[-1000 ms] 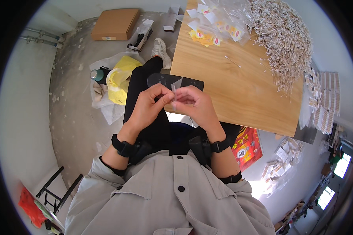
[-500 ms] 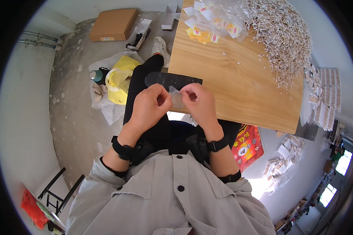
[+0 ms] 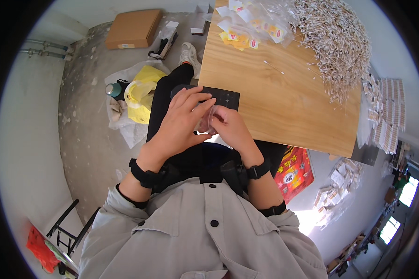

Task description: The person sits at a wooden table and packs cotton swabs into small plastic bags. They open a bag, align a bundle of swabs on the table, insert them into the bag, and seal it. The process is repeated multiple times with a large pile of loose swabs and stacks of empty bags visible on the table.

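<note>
The small, clear, flexible plastic bag is located between the two bare hands, near the close left corner of the pale wood-grained rectangular table. The right hand is clamped on the bag, thumb against fingers. The left hand has its fingers extended and its thumb apart; contact with the bag cannot be determined. A flat black panel lies just beyond the hands. A large heap of white-tipped, thin-stemmed cotton swabs occupies the table's far right.
</note>
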`<state>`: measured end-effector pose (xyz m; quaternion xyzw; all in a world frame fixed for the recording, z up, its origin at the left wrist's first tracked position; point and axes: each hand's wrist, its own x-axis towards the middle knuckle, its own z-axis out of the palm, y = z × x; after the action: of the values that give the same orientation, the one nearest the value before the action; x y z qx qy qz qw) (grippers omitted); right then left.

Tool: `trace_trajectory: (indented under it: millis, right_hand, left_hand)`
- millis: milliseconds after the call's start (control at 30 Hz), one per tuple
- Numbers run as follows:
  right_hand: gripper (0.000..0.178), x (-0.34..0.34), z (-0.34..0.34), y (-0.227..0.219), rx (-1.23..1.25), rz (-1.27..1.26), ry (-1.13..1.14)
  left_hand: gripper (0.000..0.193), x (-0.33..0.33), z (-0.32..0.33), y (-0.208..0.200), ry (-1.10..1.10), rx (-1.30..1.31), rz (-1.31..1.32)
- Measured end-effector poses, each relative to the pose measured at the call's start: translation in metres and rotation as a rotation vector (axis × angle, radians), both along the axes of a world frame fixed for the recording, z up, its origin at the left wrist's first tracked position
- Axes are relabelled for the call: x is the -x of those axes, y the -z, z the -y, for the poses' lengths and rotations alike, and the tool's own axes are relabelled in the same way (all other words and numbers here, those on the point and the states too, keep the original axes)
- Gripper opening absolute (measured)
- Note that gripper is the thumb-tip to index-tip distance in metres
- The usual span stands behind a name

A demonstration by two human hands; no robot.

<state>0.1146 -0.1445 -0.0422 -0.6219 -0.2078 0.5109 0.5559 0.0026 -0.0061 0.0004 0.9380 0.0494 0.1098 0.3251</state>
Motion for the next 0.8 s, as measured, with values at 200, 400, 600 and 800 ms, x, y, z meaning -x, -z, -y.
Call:
trace_trajectory:
  millis: [200, 400, 600, 800]
  right_hand:
    - [0.019, 0.01, -0.01, 0.004, 0.014, 0.011, 0.037]
    - [0.016, 0.015, -0.016, 0.016, -0.035, -0.159, 0.097]
    - [0.021, -0.012, 0.0, 0.029, 0.053, 0.046, 0.241]
    - [0.022, -0.019, 0.006, 0.034, 0.091, 0.054, 0.277]
  left_hand:
    - [0.068, 0.007, 0.0, 0.013, -0.039, -0.033, -0.047]
    - [0.068, 0.02, -0.013, 0.021, -0.111, -0.031, -0.042]
    - [0.066, 0.046, -0.059, 0.031, -0.299, -0.163, -0.165]
    - [0.066, 0.041, -0.08, 0.059, -0.239, -0.226, -0.302]
